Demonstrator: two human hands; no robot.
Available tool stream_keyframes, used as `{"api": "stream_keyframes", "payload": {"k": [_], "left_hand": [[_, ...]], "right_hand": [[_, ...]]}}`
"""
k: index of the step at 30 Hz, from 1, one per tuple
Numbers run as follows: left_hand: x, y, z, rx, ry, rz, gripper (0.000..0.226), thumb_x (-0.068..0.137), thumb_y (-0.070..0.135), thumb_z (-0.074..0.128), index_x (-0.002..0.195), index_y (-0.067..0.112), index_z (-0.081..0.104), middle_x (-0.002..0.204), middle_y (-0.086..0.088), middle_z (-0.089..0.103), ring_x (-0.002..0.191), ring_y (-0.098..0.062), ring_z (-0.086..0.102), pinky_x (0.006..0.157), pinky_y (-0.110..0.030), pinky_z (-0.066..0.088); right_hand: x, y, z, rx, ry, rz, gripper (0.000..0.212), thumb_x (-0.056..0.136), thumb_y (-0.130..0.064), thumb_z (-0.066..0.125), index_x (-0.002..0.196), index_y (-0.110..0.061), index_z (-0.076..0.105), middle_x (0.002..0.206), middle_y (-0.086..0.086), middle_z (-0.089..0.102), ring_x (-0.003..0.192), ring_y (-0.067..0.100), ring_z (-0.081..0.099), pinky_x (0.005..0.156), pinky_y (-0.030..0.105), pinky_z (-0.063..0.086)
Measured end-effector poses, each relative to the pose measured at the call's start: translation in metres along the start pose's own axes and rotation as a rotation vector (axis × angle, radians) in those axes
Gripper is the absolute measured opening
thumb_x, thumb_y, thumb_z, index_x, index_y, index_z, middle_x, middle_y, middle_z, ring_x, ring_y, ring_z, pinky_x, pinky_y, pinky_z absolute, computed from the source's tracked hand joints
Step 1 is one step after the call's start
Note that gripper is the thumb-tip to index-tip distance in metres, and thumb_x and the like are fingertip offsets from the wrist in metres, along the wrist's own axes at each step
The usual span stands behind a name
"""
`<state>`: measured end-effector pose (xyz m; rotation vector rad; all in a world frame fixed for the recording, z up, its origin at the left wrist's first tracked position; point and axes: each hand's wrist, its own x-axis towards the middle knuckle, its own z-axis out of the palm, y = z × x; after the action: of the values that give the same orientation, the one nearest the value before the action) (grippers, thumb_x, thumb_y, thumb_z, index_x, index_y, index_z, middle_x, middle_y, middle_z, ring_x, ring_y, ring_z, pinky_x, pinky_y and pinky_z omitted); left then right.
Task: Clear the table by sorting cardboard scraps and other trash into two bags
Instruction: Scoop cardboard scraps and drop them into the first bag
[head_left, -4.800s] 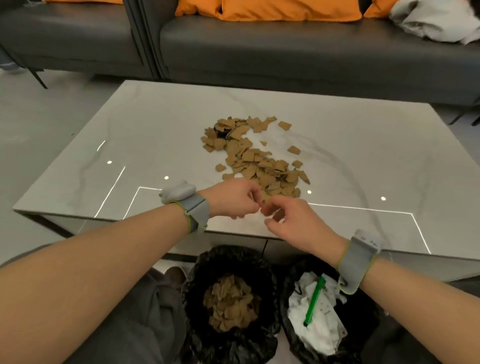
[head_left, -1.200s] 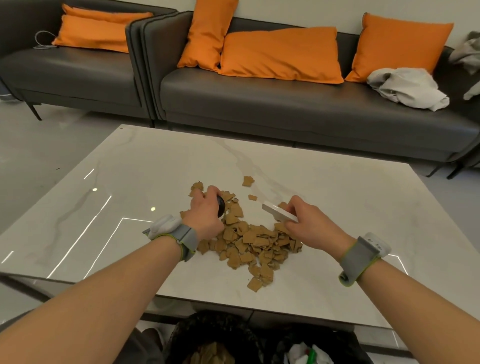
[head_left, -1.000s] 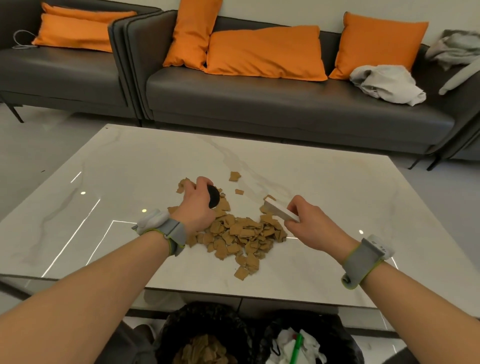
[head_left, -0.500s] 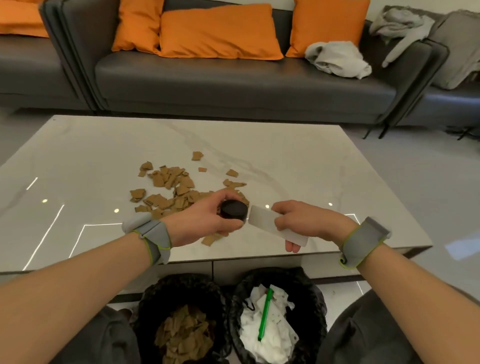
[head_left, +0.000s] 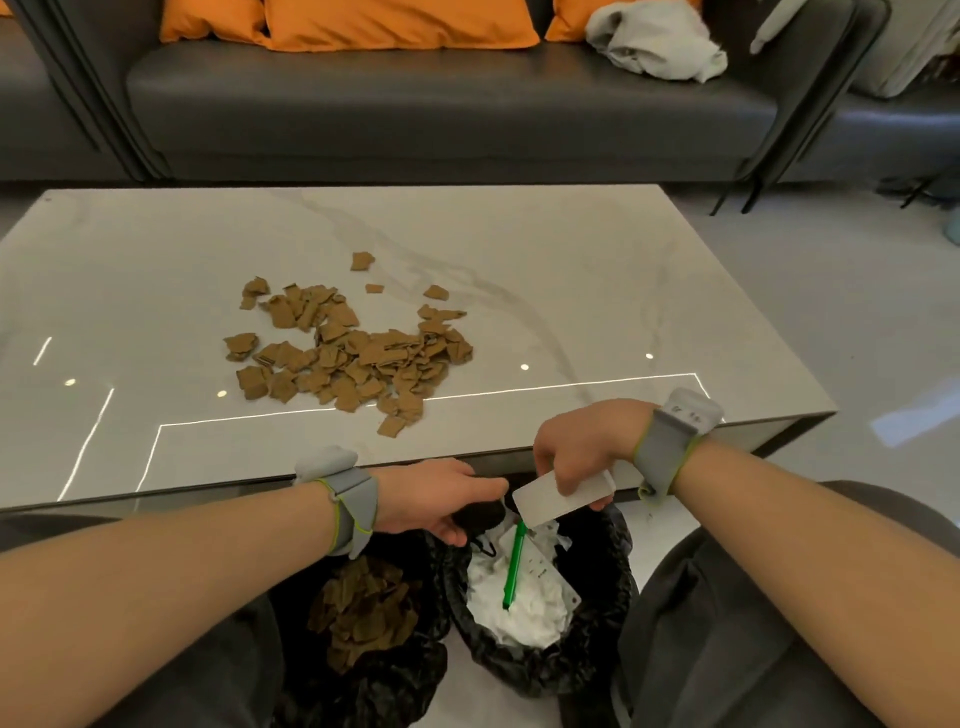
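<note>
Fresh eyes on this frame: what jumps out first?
The pile of brown cardboard scraps in the middle of the pale table. Then both hands below the table's near edge, over the bag with white paper and a green pen: the left hand holds a dark round object, the right hand pinches a white card. Orange cushions line the grey sofa behind.
</note>
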<state>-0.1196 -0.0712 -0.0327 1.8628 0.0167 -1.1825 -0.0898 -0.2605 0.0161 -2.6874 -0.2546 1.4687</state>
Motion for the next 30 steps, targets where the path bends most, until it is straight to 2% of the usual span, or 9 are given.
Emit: {"api": "stream_keyframes", "payload": {"k": [3,7,10,13,18,21,25,28,30], "left_hand": [[0.009,-0.005,0.008,0.034,0.009,-0.065,0.057,0.096,0.050,0.056,0.132,0.008,0.045,0.126,-0.005,0.046,0.065,-0.021,0.061,0.064,-0.022,0.057],[0.010,0.000,0.017,0.046,-0.059,-0.103,0.040,0.100,0.046,0.050,0.116,0.010,0.050,0.104,-0.005,0.054,0.081,-0.022,0.064,0.075,-0.026,0.060],[0.012,0.006,0.016,0.143,-0.041,-0.095,0.043,0.101,0.045,0.048,0.126,0.010,0.049,0.125,-0.010,0.052,0.091,-0.024,0.066,0.088,-0.032,0.058],[0.012,0.016,0.002,0.269,0.057,-0.018,0.043,0.100,0.036,0.052,0.136,0.013,0.048,0.131,-0.008,0.055,0.097,-0.021,0.069,0.081,-0.027,0.059],[-0.004,0.036,-0.035,0.309,0.063,0.154,0.025,0.096,0.024,0.056,0.119,0.015,0.060,0.112,-0.005,0.068,0.091,-0.017,0.073,0.079,-0.027,0.061],[-0.015,0.043,-0.070,0.295,0.207,0.244,0.019,0.093,0.024,0.057,0.110,0.020,0.063,0.107,-0.001,0.070,0.088,-0.017,0.073,0.079,-0.031,0.061],[-0.020,0.035,-0.111,0.570,0.502,0.283,0.027,0.088,0.022,0.056,0.115,0.022,0.058,0.115,-0.003,0.061,0.096,-0.019,0.059,0.076,-0.030,0.052],[-0.024,0.021,-0.141,0.680,0.735,0.128,0.058,0.078,0.027,0.058,0.135,0.024,0.044,0.135,-0.010,0.042,0.124,-0.032,0.038,0.098,-0.044,0.042],[-0.028,0.011,-0.159,0.642,0.773,-0.021,0.074,0.079,0.032,0.062,0.146,0.028,0.031,0.148,-0.012,0.028,0.137,-0.036,0.025,0.107,-0.050,0.035]], "right_hand": [[0.000,-0.006,0.009,-0.133,-0.035,0.052,0.031,0.079,-0.009,0.052,0.104,-0.003,0.070,0.084,0.013,0.076,0.069,0.023,0.075,0.071,0.038,0.062],[0.005,-0.008,0.019,-0.122,-0.071,0.088,0.017,0.089,-0.017,0.055,0.090,-0.002,0.065,0.086,0.014,0.074,0.078,0.028,0.074,0.075,0.037,0.059],[0.011,-0.004,0.024,0.051,-0.135,0.115,0.033,0.095,-0.027,0.054,0.092,0.005,0.062,0.090,0.018,0.072,0.083,0.038,0.073,0.079,0.050,0.060],[0.013,-0.003,0.019,0.049,-0.066,0.081,0.036,0.093,-0.029,0.053,0.103,0.004,0.065,0.097,0.016,0.074,0.083,0.034,0.074,0.072,0.047,0.062],[0.010,-0.016,-0.001,0.066,0.166,-0.059,0.025,0.089,-0.020,0.048,0.106,-0.013,0.065,0.081,0.007,0.073,0.067,0.022,0.072,0.057,0.027,0.057],[0.020,-0.030,-0.021,0.245,0.303,-0.207,0.027,0.086,-0.017,0.052,0.111,-0.016,0.063,0.088,0.008,0.073,0.070,0.022,0.073,0.062,0.031,0.061],[0.032,-0.041,-0.040,0.418,0.545,-0.326,0.026,0.088,-0.018,0.057,0.114,-0.020,0.061,0.107,-0.002,0.067,0.081,0.015,0.068,0.067,0.029,0.058],[0.052,-0.051,-0.061,0.436,0.705,-0.325,0.046,0.086,-0.023,0.064,0.129,-0.024,0.052,0.127,0.000,0.056,0.095,0.015,0.060,0.077,0.024,0.047],[0.073,-0.056,-0.076,0.448,0.685,-0.256,0.069,0.081,-0.029,0.071,0.142,-0.026,0.038,0.136,0.004,0.043,0.096,0.021,0.060,0.074,0.028,0.051]]}}
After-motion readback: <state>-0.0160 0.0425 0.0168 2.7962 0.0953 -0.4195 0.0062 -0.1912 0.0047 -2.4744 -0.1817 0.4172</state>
